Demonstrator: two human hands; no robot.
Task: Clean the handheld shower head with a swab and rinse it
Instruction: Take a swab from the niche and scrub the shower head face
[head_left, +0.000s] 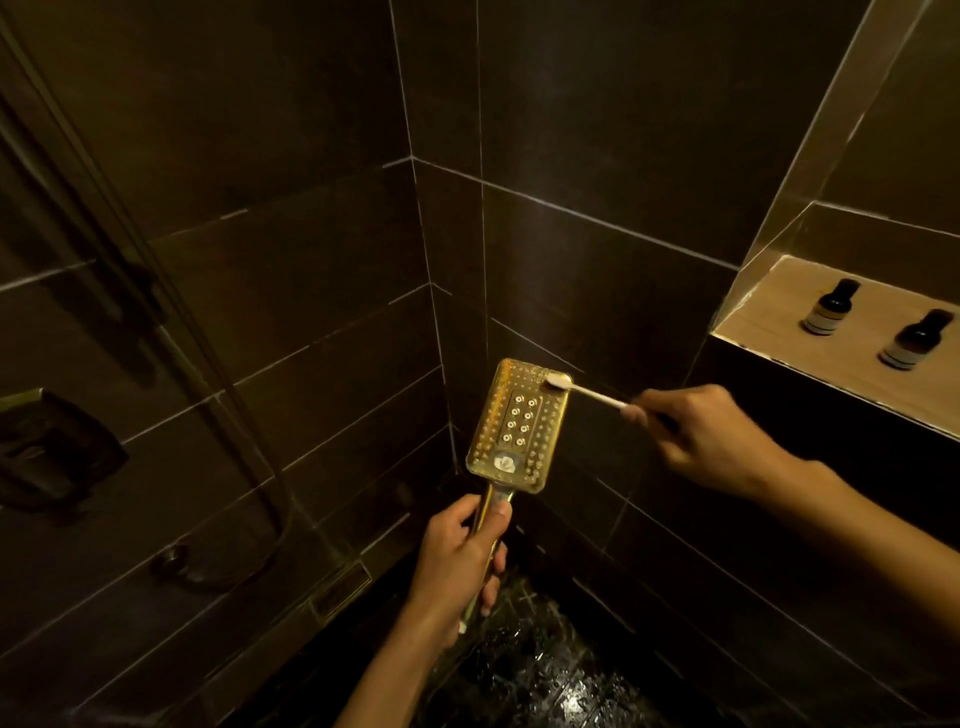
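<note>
A gold rectangular handheld shower head (511, 428) faces up at me, its nozzle face lit, in the corner of a dark tiled shower. My left hand (460, 558) is wrapped around its handle from below. My right hand (706, 436) pinches a thin white swab (587, 393) whose padded tip rests on the top right corner of the nozzle face. The swab's rear end is hidden in my fingers.
Dark tiled walls meet in a corner just behind the shower head. A lit wall niche (769, 332) at right holds two small dark bottles (826, 307), (917, 340). A shower rail and hose (171, 332) run down the left wall near a wall fitting (49, 447). The floor (540, 670) is wet.
</note>
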